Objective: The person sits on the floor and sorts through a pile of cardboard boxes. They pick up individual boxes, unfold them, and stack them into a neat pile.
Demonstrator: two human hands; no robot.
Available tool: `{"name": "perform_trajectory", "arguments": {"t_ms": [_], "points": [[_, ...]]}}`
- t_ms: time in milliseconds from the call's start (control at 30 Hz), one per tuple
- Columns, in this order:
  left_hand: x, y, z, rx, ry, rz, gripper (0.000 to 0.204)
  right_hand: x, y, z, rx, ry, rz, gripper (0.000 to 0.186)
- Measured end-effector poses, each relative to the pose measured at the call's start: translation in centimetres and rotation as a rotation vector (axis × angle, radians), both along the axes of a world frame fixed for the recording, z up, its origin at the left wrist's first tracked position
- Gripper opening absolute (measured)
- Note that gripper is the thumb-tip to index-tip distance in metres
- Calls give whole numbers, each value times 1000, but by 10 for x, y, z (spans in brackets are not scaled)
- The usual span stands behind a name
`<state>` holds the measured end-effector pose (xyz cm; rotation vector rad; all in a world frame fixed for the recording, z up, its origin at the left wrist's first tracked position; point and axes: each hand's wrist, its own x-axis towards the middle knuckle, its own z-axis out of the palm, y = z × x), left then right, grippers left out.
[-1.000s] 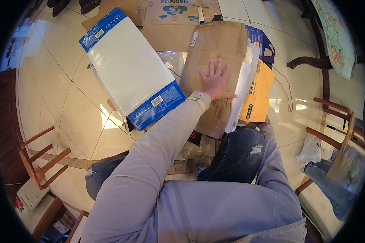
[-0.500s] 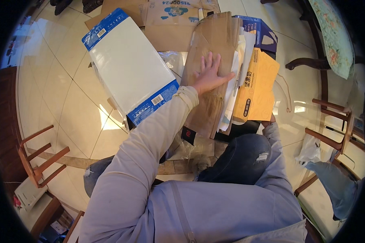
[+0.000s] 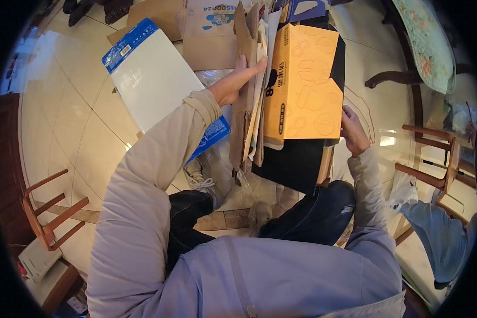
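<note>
A stack of flattened cardboard stands tilted up between my two hands, its pieces pressed together. On its left side are brown cardboard sheets (image 3: 242,116); white and cream sheets show edge-on in the middle. An orange printed carton (image 3: 307,79) faces me on the right, with black board (image 3: 291,164) behind and below it. My left hand (image 3: 229,85) grips the brown sheets from the left, one digit stretched over their edge. At the stack's right edge my right hand (image 3: 353,132) holds the black board with bent fingers, partly hidden behind it.
A white and blue flat box (image 3: 153,79) lies at the left. Brown cardboard (image 3: 209,50) is spread on the tiled floor beyond, with clear plastic near my shoes. A wooden stool (image 3: 53,212) stands at left, wooden furniture (image 3: 429,153) at right. A thin cord lies right of the stack.
The stack has been tipped more upright and leftward, so the orange carton now faces up at me. My left hand moved from the brown cardboard's top to its left side; my right hand rose.
</note>
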<state>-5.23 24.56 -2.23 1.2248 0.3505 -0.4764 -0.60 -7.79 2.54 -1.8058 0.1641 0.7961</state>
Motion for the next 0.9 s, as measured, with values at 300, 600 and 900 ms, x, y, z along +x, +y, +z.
{"name": "perform_trajectory", "arguments": {"t_ms": [300,600,900], "points": [[-38,33,5,-356,51,113,74,-64,112,38,-26,-578,144,61],[-52,5,3,-432,-86,236,70,-68,102,43,135,-497,145,83],[-41,-18,-8,390,-56,189,91,-62,75,44,19,-550,218,75]]}}
